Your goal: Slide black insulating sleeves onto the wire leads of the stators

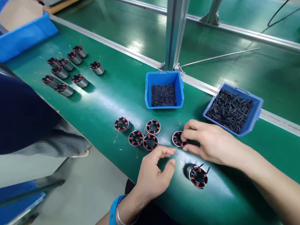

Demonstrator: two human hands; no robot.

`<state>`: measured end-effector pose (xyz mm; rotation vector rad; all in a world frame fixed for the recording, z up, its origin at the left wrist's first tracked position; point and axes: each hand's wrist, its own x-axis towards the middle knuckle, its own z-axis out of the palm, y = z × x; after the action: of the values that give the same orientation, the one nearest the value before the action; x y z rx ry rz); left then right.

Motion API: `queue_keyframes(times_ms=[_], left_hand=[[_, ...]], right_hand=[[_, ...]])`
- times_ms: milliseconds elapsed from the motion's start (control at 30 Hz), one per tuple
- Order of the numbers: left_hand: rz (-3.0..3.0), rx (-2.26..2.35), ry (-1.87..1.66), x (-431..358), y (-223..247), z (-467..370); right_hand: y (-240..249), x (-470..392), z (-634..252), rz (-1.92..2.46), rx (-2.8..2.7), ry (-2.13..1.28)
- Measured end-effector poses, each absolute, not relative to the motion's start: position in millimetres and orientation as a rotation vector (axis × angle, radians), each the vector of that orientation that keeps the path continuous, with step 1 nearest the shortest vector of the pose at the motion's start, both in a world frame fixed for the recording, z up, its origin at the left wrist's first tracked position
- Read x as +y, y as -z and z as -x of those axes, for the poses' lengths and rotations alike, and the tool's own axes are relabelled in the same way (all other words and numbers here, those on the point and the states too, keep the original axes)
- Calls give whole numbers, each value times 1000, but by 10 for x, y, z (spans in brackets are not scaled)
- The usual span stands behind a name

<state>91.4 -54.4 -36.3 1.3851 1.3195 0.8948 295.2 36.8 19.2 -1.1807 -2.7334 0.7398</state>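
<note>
My right hand (204, 140) has its fingers on the rim of a round metal stator with copper windings (177, 139), which stands on the green table (107, 99). My left hand (156, 171) is just left and in front of it, thumb and fingers apart, holding nothing. Close to my left hand are several stators, among them one touching its neighbours (150, 142) and one a little apart at the left (122, 124). Nearer the table's front edge, below my right hand, another stator (198, 176) has black sleeves sticking up from it.
A small blue bin (181, 90) and a larger blue bin (256, 112) hold black tubes behind my hands. Several stators (64, 89) stand at the left, near a blue crate (23, 40). A person's dark clothing (4, 114) is at the left edge. A metal post (174, 26) rises behind.
</note>
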Motion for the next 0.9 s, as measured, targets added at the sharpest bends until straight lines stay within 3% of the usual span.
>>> queue_keyframes(times_ms=[133, 333, 567, 767, 900], left_hand=[[-1514, 1415, -805, -400, 277, -966], [-1614, 1247, -779, -172, 266, -1100], [-1357, 1280, -861, -190, 350, -1145], [-1539, 1252, -683, -96, 187, -1135], [-1560, 1239, -613, -59, 165, -1138]], right_hand=[[-215, 207, -3065, 1193, -2532, -988], [-158, 138, -2995, 1727, -2090, -1245], [41, 197, -2900, 1457, -1446, -1736], [1, 172, -2888, 1384, -1705, -1455], [56, 121, -2833, 1254, -1427, -1562]])
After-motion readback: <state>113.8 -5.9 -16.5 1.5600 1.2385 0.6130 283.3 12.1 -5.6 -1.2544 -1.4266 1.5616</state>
